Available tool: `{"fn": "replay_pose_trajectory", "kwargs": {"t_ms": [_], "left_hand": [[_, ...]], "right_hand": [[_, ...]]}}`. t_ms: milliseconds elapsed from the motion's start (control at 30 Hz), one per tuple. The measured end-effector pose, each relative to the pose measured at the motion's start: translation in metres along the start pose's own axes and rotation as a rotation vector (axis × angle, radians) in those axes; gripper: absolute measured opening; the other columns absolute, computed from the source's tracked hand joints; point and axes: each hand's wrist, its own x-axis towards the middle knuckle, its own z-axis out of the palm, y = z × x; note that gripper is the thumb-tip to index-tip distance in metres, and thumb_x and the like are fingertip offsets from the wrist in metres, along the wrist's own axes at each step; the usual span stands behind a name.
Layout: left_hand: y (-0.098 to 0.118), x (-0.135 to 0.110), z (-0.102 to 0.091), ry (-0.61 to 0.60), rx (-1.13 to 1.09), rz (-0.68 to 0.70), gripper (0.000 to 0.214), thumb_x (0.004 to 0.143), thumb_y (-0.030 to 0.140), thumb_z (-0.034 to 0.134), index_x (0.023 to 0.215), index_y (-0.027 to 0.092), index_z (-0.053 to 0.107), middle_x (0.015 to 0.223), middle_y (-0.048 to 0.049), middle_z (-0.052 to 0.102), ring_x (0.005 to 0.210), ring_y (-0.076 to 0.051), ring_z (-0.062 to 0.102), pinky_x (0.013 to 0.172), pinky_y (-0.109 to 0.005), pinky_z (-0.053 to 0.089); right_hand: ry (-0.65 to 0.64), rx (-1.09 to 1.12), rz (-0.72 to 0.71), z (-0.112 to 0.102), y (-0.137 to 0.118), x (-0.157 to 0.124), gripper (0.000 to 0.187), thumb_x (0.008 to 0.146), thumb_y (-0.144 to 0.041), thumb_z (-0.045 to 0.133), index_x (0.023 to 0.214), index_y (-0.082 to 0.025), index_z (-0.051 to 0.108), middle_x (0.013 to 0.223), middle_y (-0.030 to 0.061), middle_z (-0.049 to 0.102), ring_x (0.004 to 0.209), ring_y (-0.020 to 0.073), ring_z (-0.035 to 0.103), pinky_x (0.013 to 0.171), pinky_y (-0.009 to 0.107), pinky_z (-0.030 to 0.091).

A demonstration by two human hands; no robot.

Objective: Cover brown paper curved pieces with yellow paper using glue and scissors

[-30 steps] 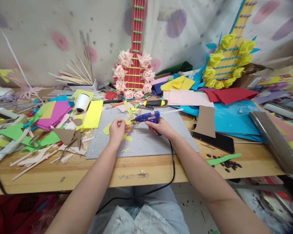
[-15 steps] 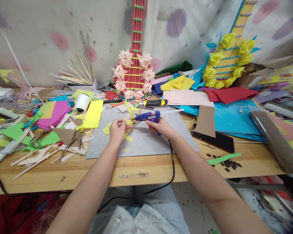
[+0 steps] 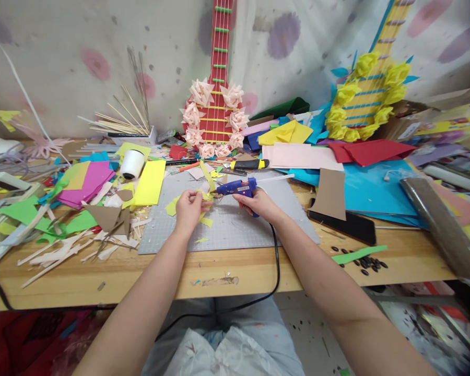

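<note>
My right hand (image 3: 257,203) is wrapped round the handle of a blue hot glue gun (image 3: 235,187), whose nozzle points left. A white glue stick (image 3: 276,178) juts from its back end, and a black cord (image 3: 276,261) hangs from the handle. My left hand (image 3: 190,209) pinches a small piece of yellow paper (image 3: 207,197) close to the nozzle; whether the tip touches it I cannot tell. Beneath both hands lies a grey cutting mat (image 3: 243,232). On it are yellow-green scraps (image 3: 171,207), partly hidden behind my left hand.
Behind the mat stands a red paper guitar (image 3: 215,115) with pink flowers; a yellow one (image 3: 360,99) is at right. A yellow-black utility knife (image 3: 250,164) lies at the mat's back edge. Paper scraps (image 3: 70,250) litter the left, a black phone (image 3: 342,228) the right.
</note>
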Motion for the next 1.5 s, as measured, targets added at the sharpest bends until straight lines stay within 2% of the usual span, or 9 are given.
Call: {"fn": "replay_pose_trajectory", "kwargs": {"t_ms": [133,300,733,1067,1333,1500], "left_hand": [[0.0,0.0,0.0,0.003,0.008,0.002,0.012,0.075,0.026,0.054,0.075,0.017,0.046,0.058,-0.0003,0.061,0.057,-0.017,0.066,0.047,-0.023,0.05],[0.001,-0.001,0.0,-0.013,0.029,0.012,0.012,0.076,0.026,0.053,0.075,0.016,0.046,0.058,-0.0006,0.061,0.056,-0.017,0.065,0.046,-0.022,0.05],[0.0,-0.001,0.0,-0.012,0.014,0.012,0.01,0.076,0.024,0.053,0.074,0.017,0.046,0.055,0.0006,0.06,0.057,-0.017,0.066,0.046,-0.022,0.05],[-0.002,0.001,-0.001,-0.017,0.017,0.019,0.012,0.075,0.025,0.054,0.075,0.016,0.046,0.058,-0.0003,0.061,0.056,-0.017,0.066,0.045,-0.022,0.05],[0.003,-0.002,0.001,-0.006,0.016,-0.009,0.011,0.076,0.024,0.054,0.074,0.016,0.046,0.058,-0.0009,0.061,0.057,-0.017,0.066,0.047,-0.023,0.05],[0.002,-0.002,0.001,-0.002,0.019,-0.015,0.012,0.075,0.025,0.055,0.074,0.016,0.046,0.058,-0.0012,0.061,0.057,-0.018,0.066,0.047,-0.023,0.05]], "right_hand": [[-0.023,-0.014,-0.004,0.001,0.0,0.0,0.043,0.07,-0.057,0.056,0.059,-0.016,0.052,0.043,-0.0018,0.048,0.036,0.0062,0.04,0.037,0.02,0.032],[-0.044,-0.013,-0.008,0.002,0.003,0.0,0.045,0.068,-0.06,0.056,0.06,-0.016,0.053,0.047,0.0002,0.052,0.037,0.0064,0.041,0.037,0.02,0.032],[0.018,-0.042,0.007,-0.001,-0.003,-0.001,0.042,0.069,-0.056,0.057,0.058,-0.016,0.052,0.043,-0.0019,0.048,0.036,0.0069,0.04,0.037,0.021,0.032],[-0.02,-0.097,0.022,0.001,-0.005,-0.003,0.045,0.068,-0.059,0.056,0.055,-0.016,0.054,0.04,-0.0015,0.046,0.035,0.007,0.04,0.037,0.021,0.031],[0.03,-0.093,0.039,-0.003,-0.005,-0.002,0.043,0.068,-0.057,0.057,0.056,-0.016,0.052,0.042,-0.0017,0.048,0.036,0.0073,0.041,0.038,0.021,0.033],[0.019,-0.113,0.038,-0.002,-0.008,-0.004,0.043,0.068,-0.057,0.057,0.055,-0.017,0.052,0.04,-0.0017,0.047,0.036,0.0077,0.041,0.039,0.022,0.033]]}}
